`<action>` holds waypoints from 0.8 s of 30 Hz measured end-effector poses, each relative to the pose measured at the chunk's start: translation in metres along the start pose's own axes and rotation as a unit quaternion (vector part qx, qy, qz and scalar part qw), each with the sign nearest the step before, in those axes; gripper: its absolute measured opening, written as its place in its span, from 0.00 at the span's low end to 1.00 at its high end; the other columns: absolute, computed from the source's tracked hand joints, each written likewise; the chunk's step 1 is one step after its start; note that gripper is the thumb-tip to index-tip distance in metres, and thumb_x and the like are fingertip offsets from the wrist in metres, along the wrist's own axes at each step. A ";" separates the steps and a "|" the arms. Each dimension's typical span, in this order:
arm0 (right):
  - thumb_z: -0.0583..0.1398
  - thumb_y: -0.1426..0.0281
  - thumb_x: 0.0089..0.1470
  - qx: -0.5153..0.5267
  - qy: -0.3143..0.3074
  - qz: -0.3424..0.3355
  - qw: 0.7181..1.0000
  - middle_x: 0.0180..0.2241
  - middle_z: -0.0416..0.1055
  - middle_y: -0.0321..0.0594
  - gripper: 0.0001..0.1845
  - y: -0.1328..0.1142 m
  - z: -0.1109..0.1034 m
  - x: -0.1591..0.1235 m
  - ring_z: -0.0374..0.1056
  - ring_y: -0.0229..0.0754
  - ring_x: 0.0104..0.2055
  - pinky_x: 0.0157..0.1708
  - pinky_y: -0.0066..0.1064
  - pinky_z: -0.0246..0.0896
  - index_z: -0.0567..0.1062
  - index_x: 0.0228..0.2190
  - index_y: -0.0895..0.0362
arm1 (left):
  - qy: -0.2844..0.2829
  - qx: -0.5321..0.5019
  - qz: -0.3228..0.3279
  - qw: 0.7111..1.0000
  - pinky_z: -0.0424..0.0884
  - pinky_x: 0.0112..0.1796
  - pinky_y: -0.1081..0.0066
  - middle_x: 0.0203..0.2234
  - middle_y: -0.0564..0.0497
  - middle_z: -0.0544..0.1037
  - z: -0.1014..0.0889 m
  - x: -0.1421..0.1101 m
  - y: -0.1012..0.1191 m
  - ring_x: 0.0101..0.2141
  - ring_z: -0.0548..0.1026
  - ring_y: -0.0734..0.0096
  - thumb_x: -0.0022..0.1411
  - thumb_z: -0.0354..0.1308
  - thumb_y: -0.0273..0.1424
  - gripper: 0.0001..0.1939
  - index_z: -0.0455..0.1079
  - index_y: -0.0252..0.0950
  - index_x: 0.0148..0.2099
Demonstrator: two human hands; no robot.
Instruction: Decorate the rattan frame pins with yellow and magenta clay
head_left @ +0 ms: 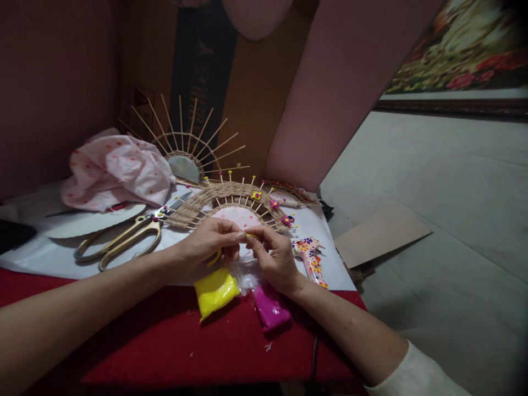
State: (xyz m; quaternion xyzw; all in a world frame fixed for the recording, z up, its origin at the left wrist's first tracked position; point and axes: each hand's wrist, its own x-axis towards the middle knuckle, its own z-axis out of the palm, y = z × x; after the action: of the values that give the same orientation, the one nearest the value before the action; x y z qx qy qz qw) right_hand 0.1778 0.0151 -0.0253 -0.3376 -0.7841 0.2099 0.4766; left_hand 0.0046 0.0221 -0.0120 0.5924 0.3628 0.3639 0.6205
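Between the fingertips of both hands is a thin bit of yellow modelling clay (pixel 251 236). My left hand (pixel 216 237) pinches it from one side, and my right hand (pixel 275 257) from the other. A curved yellow strip (pixel 214 258) shows just below my left fingers; whether it joins the pinched bit I cannot tell. Under my hands lie a yellow clay packet (pixel 216 292) and a magenta clay packet (pixel 271 308) in clear plastic. Just beyond stands a woven half-round piece (pixel 223 192) with sticks tipped in coloured balls and small clay flowers (pixel 275 204) on its right side.
Gold-handled scissors (pixel 132 236) lie at left by a bundled spotted cloth (pixel 119 170). Behind is a second stick frame (pixel 185 148). A flower-patterned glue gun (pixel 312 258) lies right on white sheeting (pixel 330 269), over a red tabletop (pixel 165 341). Cardboard (pixel 383 234) lies beyond the right edge.
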 end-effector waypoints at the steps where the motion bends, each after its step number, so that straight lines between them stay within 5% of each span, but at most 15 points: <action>1: 0.57 0.71 0.57 -0.002 -0.001 -0.001 1.000 0.28 0.72 0.38 0.07 0.000 0.000 0.000 0.66 0.35 0.28 0.28 0.28 0.63 0.74 0.35 0.59 | 0.001 0.002 0.000 1.000 0.59 0.18 0.77 0.16 0.52 0.72 0.000 0.000 0.000 0.16 0.66 0.78 0.56 0.59 0.39 0.15 0.67 0.32 0.26; 11: 0.56 0.72 0.57 -0.011 -0.015 0.004 1.000 0.29 0.73 0.38 0.08 0.000 0.000 0.000 0.66 0.35 0.28 0.29 0.29 0.62 0.74 0.38 0.58 | 0.006 0.031 0.000 1.000 0.59 0.18 0.76 0.16 0.52 0.71 0.002 0.000 0.000 0.15 0.65 0.78 0.57 0.55 0.45 0.20 0.66 0.33 0.24; 24: 0.56 0.71 0.57 -0.005 -0.015 0.008 1.000 0.28 0.72 0.37 0.07 0.000 0.000 -0.001 0.66 0.35 0.28 0.28 0.28 0.62 0.74 0.36 0.58 | 0.017 0.018 -0.017 1.000 0.57 0.17 0.77 0.15 0.53 0.71 0.006 -0.002 0.003 0.14 0.64 0.79 0.56 0.57 0.40 0.16 0.64 0.33 0.25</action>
State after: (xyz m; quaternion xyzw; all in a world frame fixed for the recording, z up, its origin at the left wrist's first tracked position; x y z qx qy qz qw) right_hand 0.1779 0.0143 -0.0260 -0.3427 -0.7893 0.2150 0.4619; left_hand 0.0087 0.0172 -0.0085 0.5908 0.3894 0.3571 0.6098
